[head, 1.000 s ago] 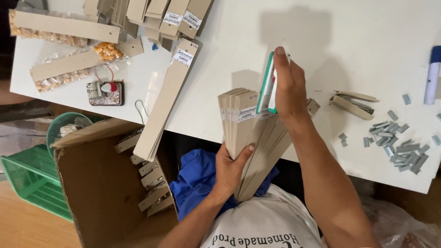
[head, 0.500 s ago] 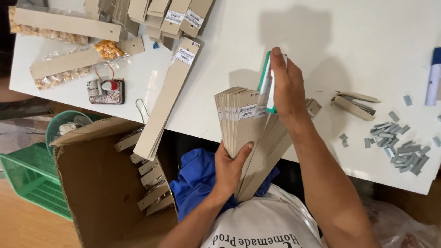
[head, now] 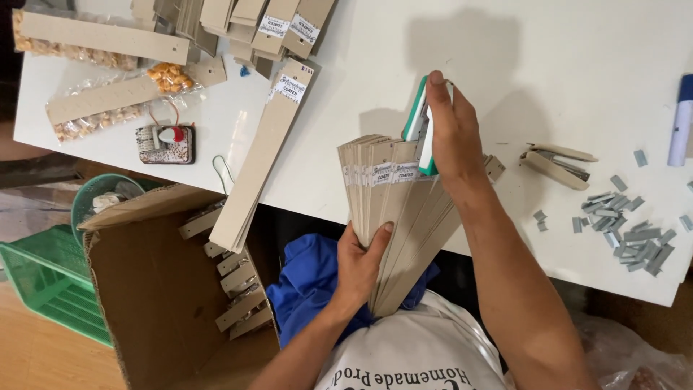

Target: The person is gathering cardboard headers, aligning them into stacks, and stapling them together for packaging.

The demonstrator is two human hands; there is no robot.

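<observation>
- White table (head: 548,65) fills the far and right part of the view; wooden floor shows at the near left, and the person's white shirt and a blue cloth (head: 307,278) sit at the near edge.
- Far left, a green basket (head: 43,285) stands on the floor, with an open cardboard box (head: 155,289) just beside it under the table edge; short card pieces lie along the box's right wall, within easy reach of the seat.
- On the far-left table, long card strips with clear snack packets (head: 86,119) fixed to them lie flat, apart from the blank stock, so finished pieces appear kept separate.
- A small stamp-like tool (head: 164,143) rests near them.
- One stack of long card strips (head: 263,155) lies diagonally, its near end overhanging the table edge above the box.
- Left hand (head: 361,263): fingers curled shut around the near end of a fanned bundle of labelled card strips (head: 393,209), thumb pressed on its face, holding it upright against the table edge so the labelled tops spread apart.
- Right hand (head: 451,133): fingers closed over a green and white flat item (head: 420,126) at the bundle's far end, touching the strip tops; what the item is I cannot tell.
- Right of the hands, a beige stapler (head: 556,162) lies on its side, with loose grey staple bars (head: 632,231) scattered near it, well apart from the bundle.
- A blue and white marker (head: 681,119) lies at the far right edge.
</observation>
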